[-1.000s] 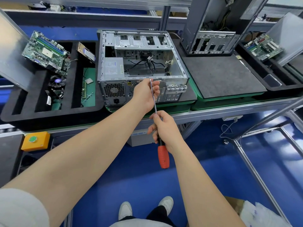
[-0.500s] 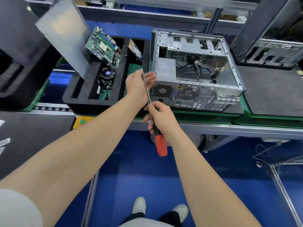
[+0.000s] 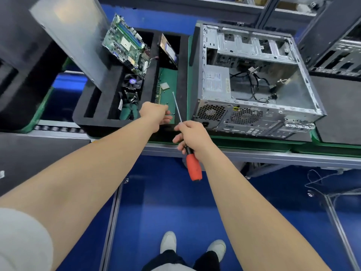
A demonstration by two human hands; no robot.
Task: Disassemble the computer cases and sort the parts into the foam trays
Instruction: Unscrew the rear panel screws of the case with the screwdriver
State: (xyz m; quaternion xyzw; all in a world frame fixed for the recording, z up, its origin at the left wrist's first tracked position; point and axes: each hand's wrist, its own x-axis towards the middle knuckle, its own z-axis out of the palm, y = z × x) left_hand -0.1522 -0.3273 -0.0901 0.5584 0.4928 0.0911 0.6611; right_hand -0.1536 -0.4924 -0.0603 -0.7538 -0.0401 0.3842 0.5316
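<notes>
left hand [image 3: 156,114] over right compartment of foam tray [image 3: 109,124], near front edge, fingers curled down, holding something or not: cannot tell | right hand [image 3: 190,135] clamped on screwdriver [image 3: 193,167], tip up, probably kept ready | computer case [image 3: 252,116] open, beside tray's right edge

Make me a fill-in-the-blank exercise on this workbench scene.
1. The right hand grips a screwdriver with a ____ handle.
2. The open case lies to the ____ of the foam tray.
3. The left hand reaches over a tray slot with a ____ floor.

Missing words: red; right; green.
</notes>
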